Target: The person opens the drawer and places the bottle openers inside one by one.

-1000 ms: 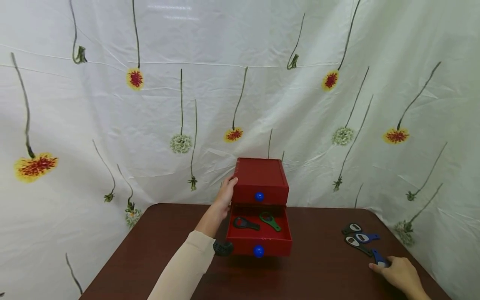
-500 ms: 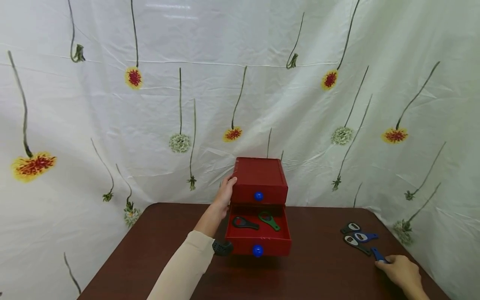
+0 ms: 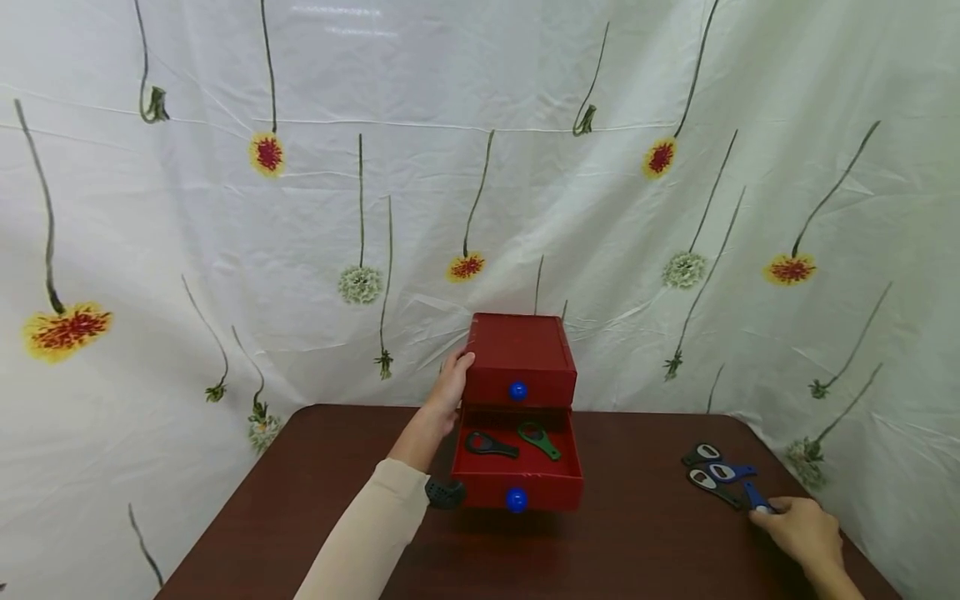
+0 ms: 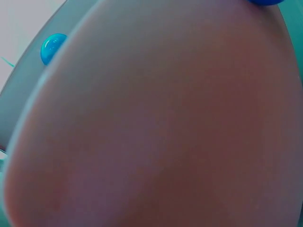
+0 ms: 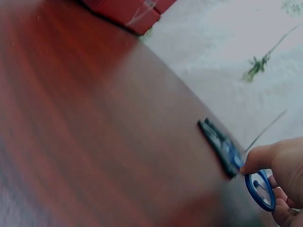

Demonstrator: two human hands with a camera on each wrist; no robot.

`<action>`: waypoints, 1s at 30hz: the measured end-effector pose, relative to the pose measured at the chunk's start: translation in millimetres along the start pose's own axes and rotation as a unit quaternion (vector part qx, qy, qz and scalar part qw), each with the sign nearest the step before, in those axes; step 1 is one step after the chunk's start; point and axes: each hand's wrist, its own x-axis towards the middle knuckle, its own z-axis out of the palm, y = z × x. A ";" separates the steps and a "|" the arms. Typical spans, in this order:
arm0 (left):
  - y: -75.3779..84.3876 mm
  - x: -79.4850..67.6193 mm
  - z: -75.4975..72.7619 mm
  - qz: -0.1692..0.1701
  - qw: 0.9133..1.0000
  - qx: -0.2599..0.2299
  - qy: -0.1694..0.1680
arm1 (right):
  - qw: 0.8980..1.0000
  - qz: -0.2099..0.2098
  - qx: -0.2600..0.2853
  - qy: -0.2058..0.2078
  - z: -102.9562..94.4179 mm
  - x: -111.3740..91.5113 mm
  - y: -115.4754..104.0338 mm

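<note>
My left hand [image 3: 448, 387] rests against the left side of a small red drawer cabinet [image 3: 519, 340]. Its lower drawer [image 3: 555, 493] is pulled out and holds a black bottle opener [image 3: 502, 450] and a green one lying flat. The left wrist view is mostly filled by skin, with a blue knob [image 4: 52, 48] beside it. At the right of the table, my right hand [image 3: 806, 533] pinches a blue bottle opener [image 5: 259, 190] by its round head between thumb and fingers. Several other openers, another blue opener [image 3: 723, 472] and a dark opener [image 3: 720, 493] among them, lie overlapped just beyond.
The dark brown table [image 3: 637, 500] has its right edge close to my right hand. Behind it hangs a white flowered cloth [image 3: 420, 217]. The upper drawer, with its blue knob [image 3: 518, 391], is closed.
My right hand has shifted slightly, and the blue opener's handle end now lies nearer the other openers. My left hand and the cabinet stay in place.
</note>
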 end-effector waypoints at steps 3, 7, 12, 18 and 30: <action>-0.1 -0.3 0.0 0.000 1.000 0.001 -0.001 | 0.999 -0.030 -0.011 0.008 -5.5 1.5 -11.9; -0.7 0.6 0.4 0.000 1.000 0.003 -0.002 | 0.997 -0.074 -0.018 0.016 -10.9 1.8 -28.9; 0.6 -0.8 1.0 -0.001 1.000 0.002 -0.003 | 0.994 -0.104 0.007 0.024 -11.1 1.0 -48.2; 1.0 -0.3 0.6 0.001 1.000 0.003 -0.003 | 0.988 -0.147 0.027 0.031 -8.4 -1.1 -74.1; 0.5 -0.7 1.8 0.001 1.000 0.004 0.004 | 0.967 -0.245 0.059 0.042 -0.4 -18.5 -139.0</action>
